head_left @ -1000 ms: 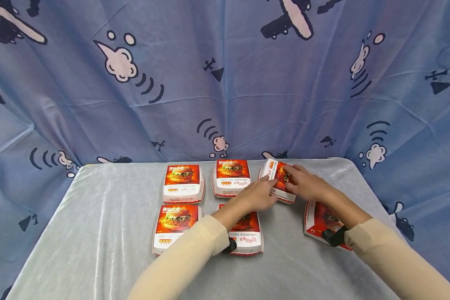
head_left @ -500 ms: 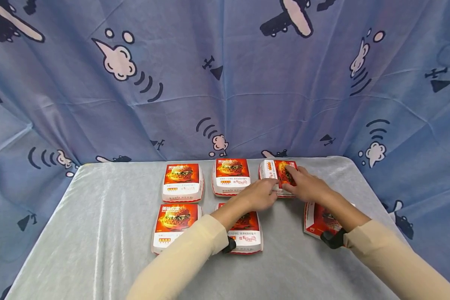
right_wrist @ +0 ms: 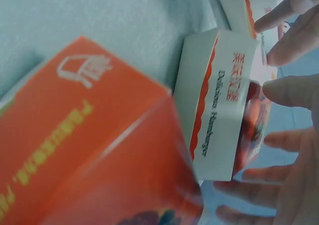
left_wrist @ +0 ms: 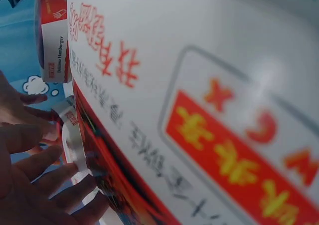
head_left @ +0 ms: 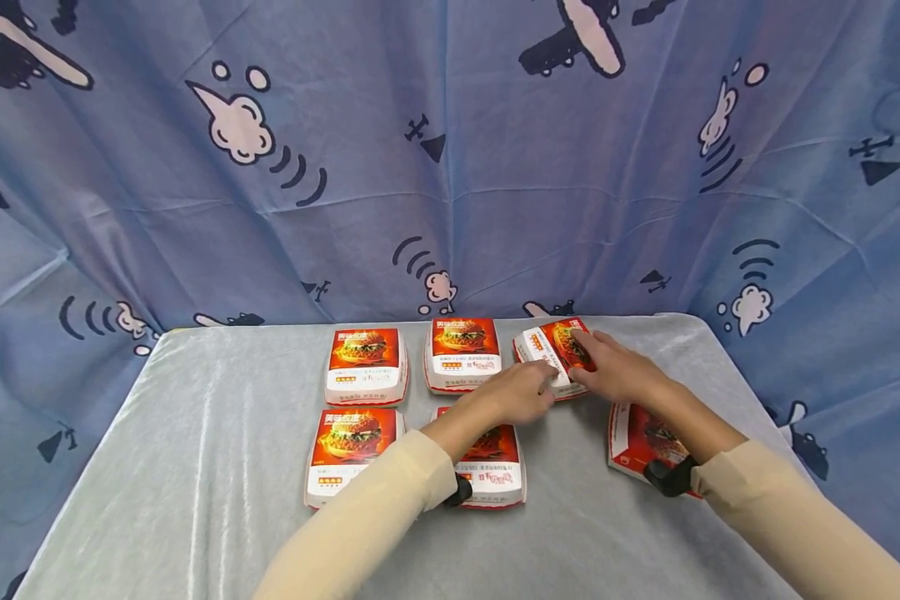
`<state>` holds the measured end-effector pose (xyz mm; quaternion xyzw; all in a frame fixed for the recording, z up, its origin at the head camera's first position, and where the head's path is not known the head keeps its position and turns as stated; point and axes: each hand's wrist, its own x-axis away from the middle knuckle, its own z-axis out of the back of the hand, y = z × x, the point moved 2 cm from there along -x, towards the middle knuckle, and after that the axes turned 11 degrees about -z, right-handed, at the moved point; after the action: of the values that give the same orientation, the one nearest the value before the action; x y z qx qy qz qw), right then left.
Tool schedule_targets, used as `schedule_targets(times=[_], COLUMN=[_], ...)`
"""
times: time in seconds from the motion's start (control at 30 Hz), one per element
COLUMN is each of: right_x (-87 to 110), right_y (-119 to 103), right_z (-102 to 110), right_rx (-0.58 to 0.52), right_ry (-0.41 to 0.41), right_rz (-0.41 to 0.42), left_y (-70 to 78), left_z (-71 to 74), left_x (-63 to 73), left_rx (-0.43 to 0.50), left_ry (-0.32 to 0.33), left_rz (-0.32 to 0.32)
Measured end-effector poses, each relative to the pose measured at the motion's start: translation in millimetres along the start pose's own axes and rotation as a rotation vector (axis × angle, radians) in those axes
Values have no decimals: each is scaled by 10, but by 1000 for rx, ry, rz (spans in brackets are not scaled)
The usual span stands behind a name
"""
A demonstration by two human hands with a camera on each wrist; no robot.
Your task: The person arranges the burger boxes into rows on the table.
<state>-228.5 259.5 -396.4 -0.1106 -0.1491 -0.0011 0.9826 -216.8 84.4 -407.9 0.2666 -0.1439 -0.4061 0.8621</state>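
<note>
A burger box (head_left: 546, 354), white and red with a burger picture, sits askew at the back of the table, right of the other back boxes. My right hand (head_left: 618, 367) reaches over its right side, fingertips on the lid's picture. In the right wrist view the fingers (right_wrist: 284, 140) are spread and fairly straight at that box (right_wrist: 219, 115). My left hand (head_left: 521, 392) is at its left front edge. The left wrist view shows the left fingers (left_wrist: 52, 177) extended and spread.
Two more burger boxes stand in the back row, left (head_left: 366, 367) and middle (head_left: 462, 354). In front are others, left (head_left: 352, 437) and middle (head_left: 495, 483), partly under my left sleeve. Another box (head_left: 637, 442) lies under my right wrist. A blue patterned curtain (head_left: 450, 167) hangs behind the table.
The back right box has turned anticlockwise, from a clockwise slant through nearly square to a slant the other way. My hands have stayed at its sides with small shifts.
</note>
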Motion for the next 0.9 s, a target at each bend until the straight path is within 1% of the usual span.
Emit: schedule_targets(times=[0.2,0.33,0.43,0.5,0.6,0.7,0.8,0.9], right_x=[48,27,-7,-27,-44,-56,-77,-98], right_y=[-34,-27,-6,6,17,27,39,40], right_z=[32,17,-11,-19,-2,25,35,34], right_rx=[3,9,8,3,-8,-17,-23,-25], right_ry=[3,-1,-3,-12,-28,-45,-64,-73], right_rz=[-99,-126,-105,-84,-36,-4,1,-3], left_y=[-8,-2,3,1,-5,-17,-25,-28], left_z=[5,6,12,17,26,25,21,12], left_x=[7,7,8,3,-9,-23,-28,-28], left_rx=[28,56,76,74,51,30,18,9], left_ry=[8,-7,-2,7,22,24,25,25], left_rz=[-22,-14,-11,-15,-31,-40,-39,-25])
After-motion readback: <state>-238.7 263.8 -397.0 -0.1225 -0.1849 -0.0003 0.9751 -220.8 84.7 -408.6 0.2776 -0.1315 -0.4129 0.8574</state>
